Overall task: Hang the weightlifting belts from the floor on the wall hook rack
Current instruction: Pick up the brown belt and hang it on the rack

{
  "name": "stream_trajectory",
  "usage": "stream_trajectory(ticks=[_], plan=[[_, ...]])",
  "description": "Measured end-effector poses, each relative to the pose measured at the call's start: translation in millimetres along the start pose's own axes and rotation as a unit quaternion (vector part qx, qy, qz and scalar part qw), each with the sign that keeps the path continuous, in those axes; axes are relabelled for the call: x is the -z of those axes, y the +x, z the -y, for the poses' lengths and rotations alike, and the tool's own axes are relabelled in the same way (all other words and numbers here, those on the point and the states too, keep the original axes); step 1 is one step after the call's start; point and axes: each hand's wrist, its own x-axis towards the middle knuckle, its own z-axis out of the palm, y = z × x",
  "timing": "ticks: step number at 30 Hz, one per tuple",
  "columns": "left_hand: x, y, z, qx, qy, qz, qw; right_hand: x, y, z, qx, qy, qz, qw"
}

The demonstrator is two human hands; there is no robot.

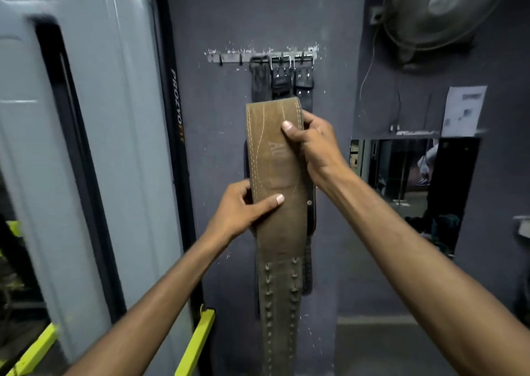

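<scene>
Belt (pixel 275 174): tan suede, wide, stitched, held upright before the wall, below the steel rack (pixel 229 57). Left hand (pixel 246 212) grips its left edge and right hand (pixel 312 146) its right. It overlaps three black leather belts (pixel 279 80) hung on the rack. Fan (pixel 441 11) upper right.

We face a dark grey wall (pixel 218 146) flecked with white marks. At our left stands a tall, pale grey moulded panel (pixel 94 117). Its black edge strip carries vertical lettering (pixel 177 108), partly blurred. Bright yellow-green bars (pixel 198 341) sit low beside the panel. High at our right, a round caged fan (pixel 447 5) is fixed to the wall, and a thin cable (pixel 370 68) hangs below it. Under the fan, a printed paper sheet (pixel 463 110) is stuck just above a mirror (pixel 401 180) showing dim reflections.
</scene>
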Motion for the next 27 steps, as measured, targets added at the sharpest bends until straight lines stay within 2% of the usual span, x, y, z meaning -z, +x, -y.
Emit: stream_trajectory(ticks=[4,9,13,17,20,23,27], plan=[[-7,-42,34,0.014,0.072,0.111,0.991,-7,8,42,0.040,-0.009,-0.010,0.999],[4,-57,28,-0.041,0.132,0.172,0.975,-4,7,64,0.066,-0.019,-0.008,0.998],[28,-14,-35,-0.053,-0.022,0.068,0.996,-2,6,67,0.066,-0.017,0.000,0.998],[39,39,-100,-0.054,-0.183,0.023,0.981,-1,1,69,0.066,-0.033,0.026,0.997],[39,59,-134,-0.081,-0.187,-0.005,0.979,7,-5,72,0.073,-0.051,0.044,0.995],[32,65,-139,-0.107,-0.168,-0.011,0.980,30,-11,70,0.079,-0.069,0.079,0.991],[23,67,-140,-0.136,-0.155,-0.017,0.978,66,-58,34,0.049,-0.180,0.168,0.968]])
